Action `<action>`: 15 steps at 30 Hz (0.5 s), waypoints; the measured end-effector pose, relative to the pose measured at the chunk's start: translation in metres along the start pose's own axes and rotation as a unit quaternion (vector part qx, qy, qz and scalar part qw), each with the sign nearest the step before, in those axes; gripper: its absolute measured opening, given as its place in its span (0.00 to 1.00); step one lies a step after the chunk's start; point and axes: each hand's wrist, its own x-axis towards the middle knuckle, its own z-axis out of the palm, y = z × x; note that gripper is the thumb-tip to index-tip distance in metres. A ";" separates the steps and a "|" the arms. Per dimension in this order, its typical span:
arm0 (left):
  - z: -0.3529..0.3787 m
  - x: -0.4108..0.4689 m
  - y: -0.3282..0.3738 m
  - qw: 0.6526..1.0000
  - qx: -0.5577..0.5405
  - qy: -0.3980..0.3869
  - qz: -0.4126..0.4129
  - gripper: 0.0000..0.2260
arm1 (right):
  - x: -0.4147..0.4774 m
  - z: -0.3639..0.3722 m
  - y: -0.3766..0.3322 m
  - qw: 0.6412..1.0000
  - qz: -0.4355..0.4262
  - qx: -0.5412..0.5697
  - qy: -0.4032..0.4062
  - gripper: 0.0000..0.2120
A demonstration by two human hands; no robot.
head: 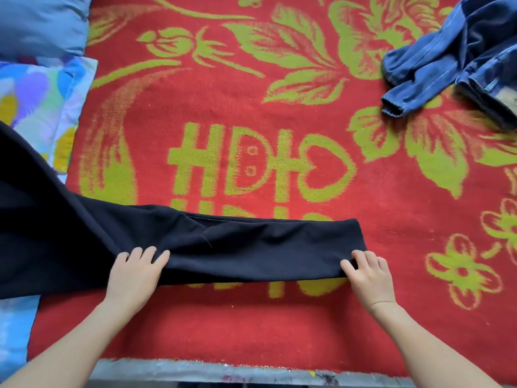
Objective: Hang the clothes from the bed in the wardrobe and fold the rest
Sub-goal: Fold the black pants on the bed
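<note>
Red floral blanket (223, 113) is bearing a black garment (251, 247) across its near side; left hand (137, 273) and right hand (368, 273) are pinching its near edge, starting a fold, which probably needs an even lift next.

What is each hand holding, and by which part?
Left hand and right hand both pinch the black garment by its near edge, the right at its end.

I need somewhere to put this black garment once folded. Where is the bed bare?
The red blanket is bare mid-bed, between the black garment, the pillows and the jeans, and a strip between garment and near edge. Crowded: left edge, far right corner.
</note>
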 end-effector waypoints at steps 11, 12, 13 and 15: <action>-0.001 -0.002 0.020 0.982 0.035 -0.179 -0.056 0.31 | 0.018 -0.025 -0.049 0.971 0.013 0.044 -0.234 0.12; -0.009 0.001 0.017 0.985 0.037 -0.159 -0.061 0.31 | 0.027 -0.027 -0.058 0.971 0.009 0.051 -0.233 0.16; -0.017 0.003 0.013 0.989 0.025 -0.129 -0.067 0.32 | 0.038 -0.031 -0.070 0.971 0.005 0.063 -0.230 0.17; -0.032 0.005 0.000 0.994 -0.016 -0.084 -0.074 0.33 | 0.060 -0.037 -0.095 0.974 -0.009 0.087 -0.208 0.17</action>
